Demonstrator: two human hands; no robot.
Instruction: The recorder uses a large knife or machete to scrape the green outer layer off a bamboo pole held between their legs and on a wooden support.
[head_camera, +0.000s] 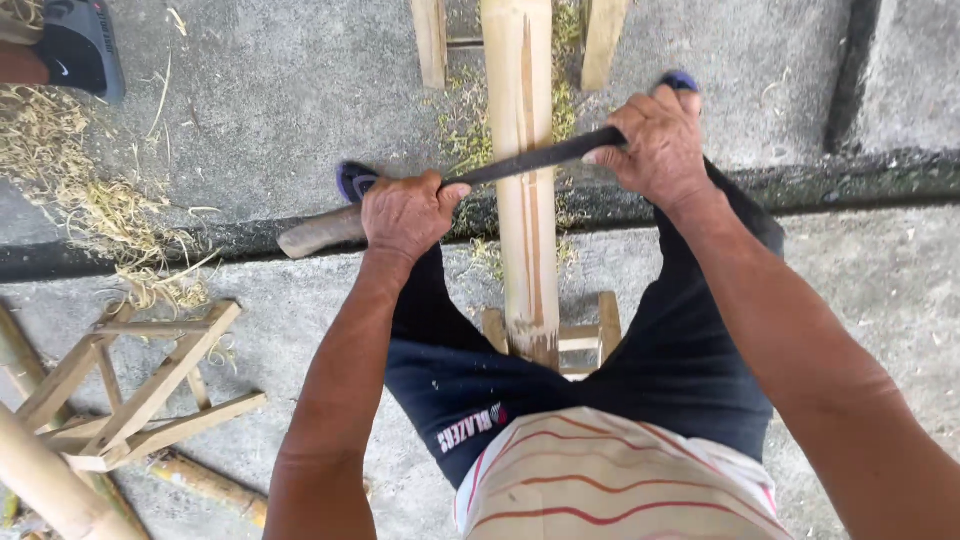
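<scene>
Both fists are clenched on the blade (520, 162): left hand (405, 215) on its handle, right hand (655, 145) near the tip, laid across the pole (522, 180). Shaving seems underway; the next pull needs even pressure.

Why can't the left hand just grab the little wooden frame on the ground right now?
Probably can't: the left hand is wrapped around the knife handle, and the wooden frame lies low, off to the left.

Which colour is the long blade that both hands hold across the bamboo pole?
Dark grey, nearly black: the blade shows best in the head view.
</scene>
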